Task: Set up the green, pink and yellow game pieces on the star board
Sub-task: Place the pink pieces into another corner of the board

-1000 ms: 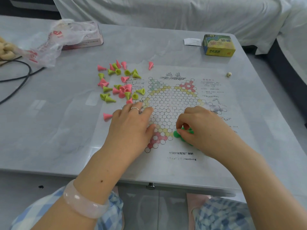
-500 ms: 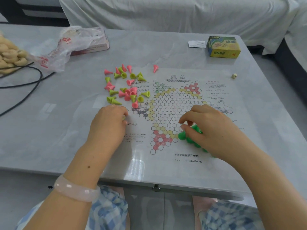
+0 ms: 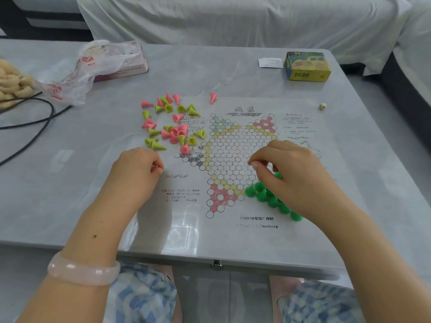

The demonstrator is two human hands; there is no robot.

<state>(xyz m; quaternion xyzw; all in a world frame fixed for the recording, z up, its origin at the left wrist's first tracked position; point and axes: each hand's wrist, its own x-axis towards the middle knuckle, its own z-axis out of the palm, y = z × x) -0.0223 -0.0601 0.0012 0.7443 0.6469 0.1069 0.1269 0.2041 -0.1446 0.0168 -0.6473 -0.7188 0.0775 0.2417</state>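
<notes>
Left hand [image 3: 137, 169] has slid off the star board [image 3: 235, 157], fingers curled

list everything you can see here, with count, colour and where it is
star board: one, white printed sheet, table centre
green pieces: a cluster, partly hidden, board's near right corner
pink and yellow pieces: many, loose pile left of the star
box: one, yellow-green, far right
die: one, pale, right of board
paper slip: one, white, beside box
plastic bag: one, clear, far left
cable: one, black, left
table: one, grey
bracelet: one, pale pink, left wrist
left hand: curled, beside the pile
right hand: over green pieces
</notes>
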